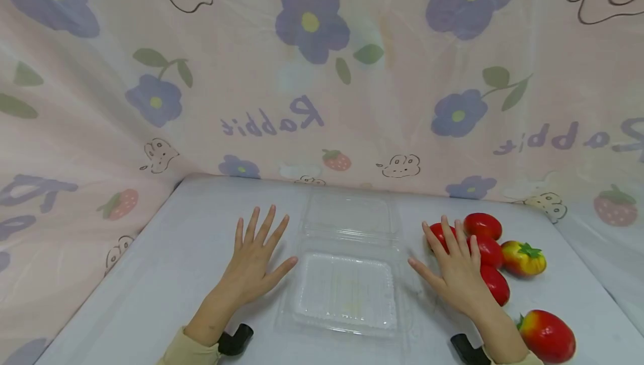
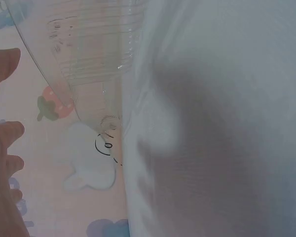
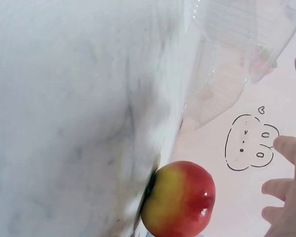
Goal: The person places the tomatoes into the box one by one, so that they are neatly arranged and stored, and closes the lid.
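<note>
Flanking the lower-centre box (image 1: 347,292), left hand (image 1: 256,261) and right hand (image 1: 457,270) spread wide, empty, below cloth (image 1: 322,83) reading "Rabbit" backwards.

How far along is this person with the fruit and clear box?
Barely begun, apparently. Done: the clear box lies open. In hand: nothing; the left fingers and right fingers are spread, empty. Remaining: perhaps packing the fruit, which all lies outside the box.

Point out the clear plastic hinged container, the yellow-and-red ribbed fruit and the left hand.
Clear plastic hinged container (image 1: 347,291), head view: bare floor of its base.
Yellow-and-red ribbed fruit (image 1: 522,264), head view: its yellowish side.
Left hand (image 1: 253,266), head view: back of the hand.
</note>
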The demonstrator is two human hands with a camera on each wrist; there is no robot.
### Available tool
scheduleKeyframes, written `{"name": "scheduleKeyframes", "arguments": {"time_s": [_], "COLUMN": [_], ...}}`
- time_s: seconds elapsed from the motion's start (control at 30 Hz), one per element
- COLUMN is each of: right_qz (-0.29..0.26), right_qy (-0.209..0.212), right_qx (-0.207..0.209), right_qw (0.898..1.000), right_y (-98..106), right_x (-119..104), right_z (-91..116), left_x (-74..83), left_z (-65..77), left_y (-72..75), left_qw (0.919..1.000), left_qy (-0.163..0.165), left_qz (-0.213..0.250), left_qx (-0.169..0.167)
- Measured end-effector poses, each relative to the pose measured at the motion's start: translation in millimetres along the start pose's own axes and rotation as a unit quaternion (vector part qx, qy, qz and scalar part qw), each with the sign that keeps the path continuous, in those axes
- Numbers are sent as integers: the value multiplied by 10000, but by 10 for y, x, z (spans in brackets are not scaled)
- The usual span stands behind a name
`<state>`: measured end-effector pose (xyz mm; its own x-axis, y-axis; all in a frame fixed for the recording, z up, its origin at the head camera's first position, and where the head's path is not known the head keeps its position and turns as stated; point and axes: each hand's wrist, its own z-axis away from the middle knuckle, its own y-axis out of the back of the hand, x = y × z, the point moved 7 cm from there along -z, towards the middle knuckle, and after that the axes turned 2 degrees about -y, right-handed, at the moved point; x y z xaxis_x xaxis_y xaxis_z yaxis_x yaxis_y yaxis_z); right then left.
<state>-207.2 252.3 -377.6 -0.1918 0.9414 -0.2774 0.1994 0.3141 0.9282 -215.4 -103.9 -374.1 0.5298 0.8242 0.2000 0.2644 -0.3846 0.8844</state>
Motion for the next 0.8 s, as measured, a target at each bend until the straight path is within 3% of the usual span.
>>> {"name": "scheduleKeyframes", "arguments": {"time_s": [0.2, 0.4, 0.8], "right_qz": [22, -66, -138], "right_qy": [-82, -199, -231], "right_qx": [-97, -205, -179], "right_qw": [9999, 9996, 9995], "right_y": [-4, -23, -46], "right_x": [37, 85, 178], "right_z": [0, -6, -14], "left_x": [-13, -34, 9], "left_z": [41, 74, 140], "left_y": [-11, -47, -59], "left_qw": [9999, 9997, 9970], "left_qy": [-72, -53, -480], "left_qz": [121, 81, 313], "left_qx": [40, -214, -512]}}
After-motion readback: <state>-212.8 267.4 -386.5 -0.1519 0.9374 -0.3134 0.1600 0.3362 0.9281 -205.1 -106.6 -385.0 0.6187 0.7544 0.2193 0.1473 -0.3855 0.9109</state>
